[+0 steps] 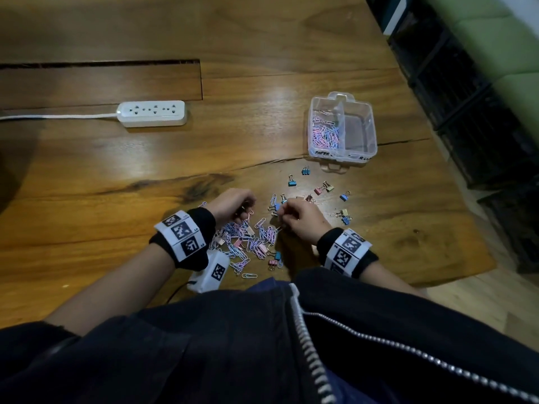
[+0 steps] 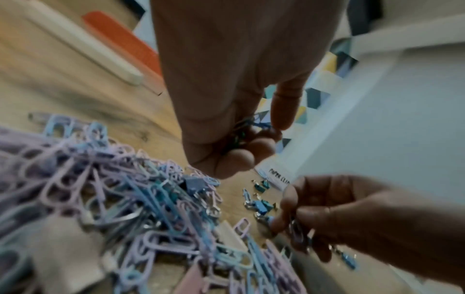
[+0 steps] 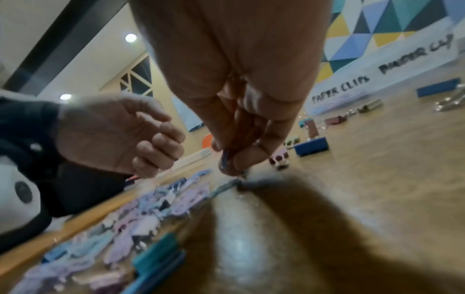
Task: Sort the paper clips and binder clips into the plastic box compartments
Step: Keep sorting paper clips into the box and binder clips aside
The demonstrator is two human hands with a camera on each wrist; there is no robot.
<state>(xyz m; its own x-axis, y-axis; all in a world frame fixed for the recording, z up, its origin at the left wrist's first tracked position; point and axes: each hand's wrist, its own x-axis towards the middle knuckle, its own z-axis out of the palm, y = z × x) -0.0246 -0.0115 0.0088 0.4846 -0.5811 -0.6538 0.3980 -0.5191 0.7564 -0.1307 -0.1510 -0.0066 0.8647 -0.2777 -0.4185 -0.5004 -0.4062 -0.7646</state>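
The heap of paper clips (image 1: 248, 243) is lying near the table's (image 1: 116, 185) front edge, mixed with a few binder clips (image 1: 320, 189) (more of those are scattered toward the box). A blue clip (image 3: 224, 159) is being pinched between thumb and fingertips of the right hand (image 1: 300, 218), just above the heap. A small bunch of clips is being held inside the curled fingers of the left hand (image 1: 233, 204). The plastic box (image 1: 342, 131) is sitting further back toward the right edge, its left compartment partly filled with paper clips. A white power strip (image 1: 151, 113) is lying well off to the left.
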